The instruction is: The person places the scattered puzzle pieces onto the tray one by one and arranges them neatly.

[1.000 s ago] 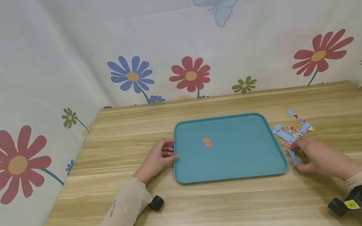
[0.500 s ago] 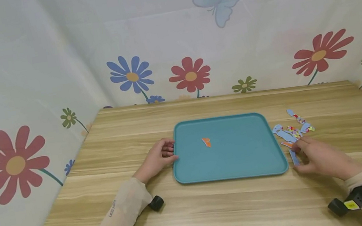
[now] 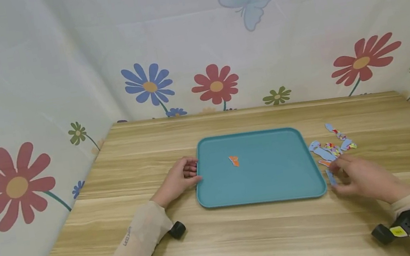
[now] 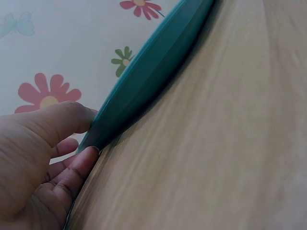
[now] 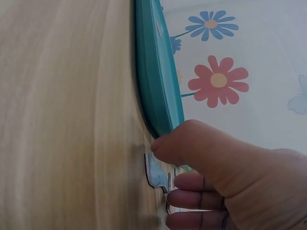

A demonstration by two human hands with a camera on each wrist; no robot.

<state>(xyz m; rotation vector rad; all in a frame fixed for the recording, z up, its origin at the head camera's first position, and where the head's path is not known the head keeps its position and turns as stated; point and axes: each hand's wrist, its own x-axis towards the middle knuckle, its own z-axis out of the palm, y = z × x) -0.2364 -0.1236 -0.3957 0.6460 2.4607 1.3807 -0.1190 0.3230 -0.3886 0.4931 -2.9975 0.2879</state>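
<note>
A teal tray (image 3: pixel 262 186) lies on the wooden table, with one small orange puzzle piece (image 3: pixel 234 161) inside it. My left hand (image 3: pixel 178 178) holds the tray's left side, thumb on the rim and fingers at the outer wall, as the left wrist view also shows around the tray wall (image 4: pixel 139 76). Beyond the tray's right edge my right hand (image 3: pixel 364 179) is bent over puzzle pieces, thumb and index finger apart. A narrow light-blue piece (image 3: pixel 331 177) lies in that gap; the right wrist view shows a light-blue piece (image 5: pixel 156 173) by the thumb tip.
Several blue and multicoloured puzzle pieces (image 3: pixel 321 152) lie in a loose group right of the tray, some farther back (image 3: pixel 335 130). An orange piece (image 3: pixel 325 163) sits at the right index fingertip. A floral curtain (image 3: pixel 175 38) hangs behind the table.
The narrow light-blue piece has shifted slightly to the left by my right thumb and fingers. My left hand and the tray stay where they were.
</note>
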